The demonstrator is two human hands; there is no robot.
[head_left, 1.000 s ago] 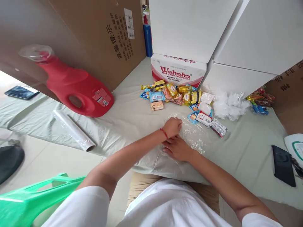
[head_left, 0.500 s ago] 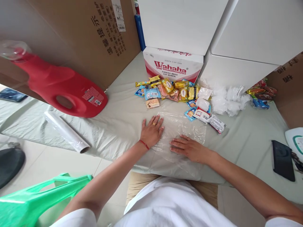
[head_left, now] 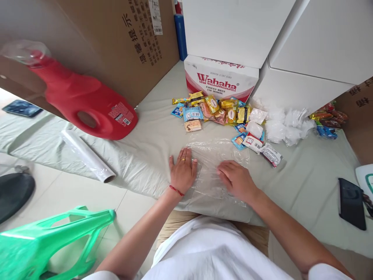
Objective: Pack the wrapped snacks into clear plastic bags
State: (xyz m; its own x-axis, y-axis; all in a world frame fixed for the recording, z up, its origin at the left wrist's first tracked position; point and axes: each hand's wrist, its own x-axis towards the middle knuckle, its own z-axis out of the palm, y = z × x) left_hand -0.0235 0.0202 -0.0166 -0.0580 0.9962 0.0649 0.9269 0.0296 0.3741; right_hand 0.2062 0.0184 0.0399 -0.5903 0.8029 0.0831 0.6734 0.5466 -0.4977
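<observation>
A sheet of clear plastic wrap (head_left: 208, 177) lies wrinkled on the pale green cloth before me. My left hand (head_left: 182, 171) rests flat on its left edge, fingers stretched out, with a ring and a red string bracelet. On the right side of the sheet, my right hand (head_left: 236, 179) has its fingers bent together and pinches the film, which is drawn into creases toward it. Just beyond the sheet sits a pile of wrapped snacks (head_left: 212, 104), with a beige wrapped cookie (head_left: 192, 125) at its near left. Two small packets, one red and white (head_left: 253, 143), lie near the sheet's far right corner.
A red jug (head_left: 96, 107) and a roll of plastic wrap (head_left: 89, 155) lie at the left. Behind the snacks stands a Wahaha carton (head_left: 220, 79) under white boxes. White plastic bundles (head_left: 287, 124) and a phone (head_left: 352, 203) are at right. A green stool (head_left: 58, 237) stands on the floor.
My right hand has gone from lying flat to curled fingers pinching the film. My left hand has shifted slightly left along the sheet and turned more upright. The camera view has shifted a little.
</observation>
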